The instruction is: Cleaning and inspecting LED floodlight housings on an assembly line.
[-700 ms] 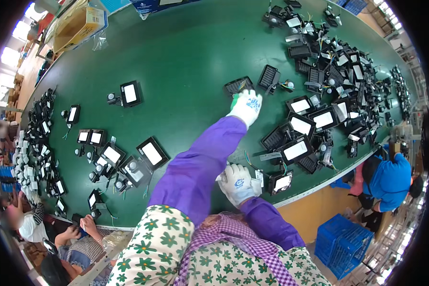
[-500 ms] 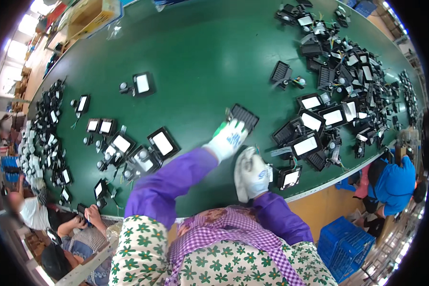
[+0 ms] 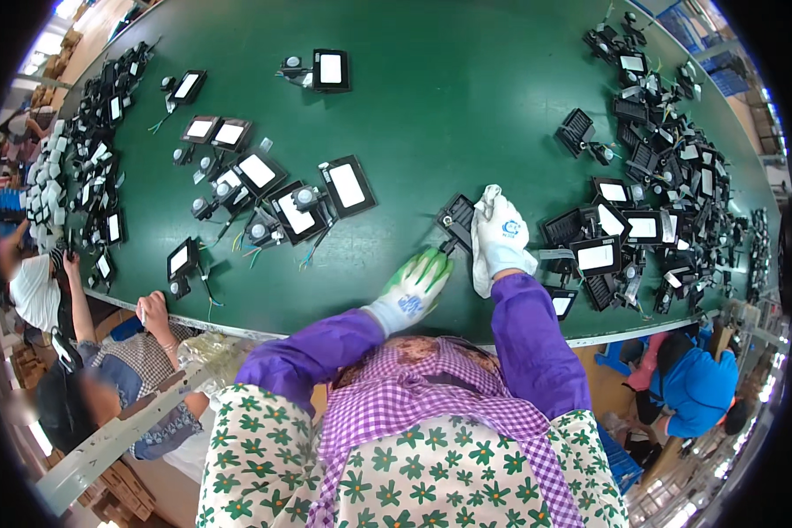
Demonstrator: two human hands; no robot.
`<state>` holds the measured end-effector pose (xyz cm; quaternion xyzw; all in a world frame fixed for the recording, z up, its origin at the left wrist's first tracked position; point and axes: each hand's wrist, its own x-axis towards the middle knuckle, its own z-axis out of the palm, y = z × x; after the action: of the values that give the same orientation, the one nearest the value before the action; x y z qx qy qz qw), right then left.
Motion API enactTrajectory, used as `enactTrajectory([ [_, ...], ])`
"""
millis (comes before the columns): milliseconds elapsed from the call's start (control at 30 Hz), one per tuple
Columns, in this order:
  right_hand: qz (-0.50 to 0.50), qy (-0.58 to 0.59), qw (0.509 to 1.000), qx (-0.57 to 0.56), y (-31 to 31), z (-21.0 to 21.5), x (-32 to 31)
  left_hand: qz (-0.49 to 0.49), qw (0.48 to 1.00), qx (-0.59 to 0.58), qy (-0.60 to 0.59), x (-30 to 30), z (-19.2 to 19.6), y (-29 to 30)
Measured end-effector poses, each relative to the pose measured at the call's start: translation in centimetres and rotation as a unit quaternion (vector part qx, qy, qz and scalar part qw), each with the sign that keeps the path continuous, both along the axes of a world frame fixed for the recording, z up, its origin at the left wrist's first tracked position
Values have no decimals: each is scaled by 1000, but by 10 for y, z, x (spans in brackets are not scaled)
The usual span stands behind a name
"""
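A black floodlight (image 3: 458,214) lies finned back up on the green table in front of me. My left hand (image 3: 416,286), in a white glove with green fingers, grips the narrow near end of this lamp, and its fingertips hide part of the sensor end. Against the lamp's right side is my right hand (image 3: 507,231), also gloved, closed on a greyish-white cloth (image 3: 481,264). The cloth hangs down along the inner side of that hand and bunches up above the fingers.
To the right lies a big heap of black floodlights (image 3: 669,167) with wires. Several more lamps (image 3: 260,172), mostly white panels up, lie at left. A long row of lamps (image 3: 97,176) runs along the far left. Co-workers sit at lower left and lower right by the table edge.
My left hand has shifted from on top of the floodlight to its near end. My right hand has brought the cloth up beside the lamp. The whole view has turned somewhat.
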<state>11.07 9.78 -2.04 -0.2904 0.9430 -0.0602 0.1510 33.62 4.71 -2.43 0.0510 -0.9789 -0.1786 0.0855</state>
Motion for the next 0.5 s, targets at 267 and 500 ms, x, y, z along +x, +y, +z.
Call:
enactTrajectory([
  [267, -21, -37, 992, -119, 16, 7, 9, 13, 995, -13, -95, -10, 21, -21],
  [500, -132, -28, 951, -277, 79, -5, 6, -170, 954, 108, -220, -58, 103, -21],
])
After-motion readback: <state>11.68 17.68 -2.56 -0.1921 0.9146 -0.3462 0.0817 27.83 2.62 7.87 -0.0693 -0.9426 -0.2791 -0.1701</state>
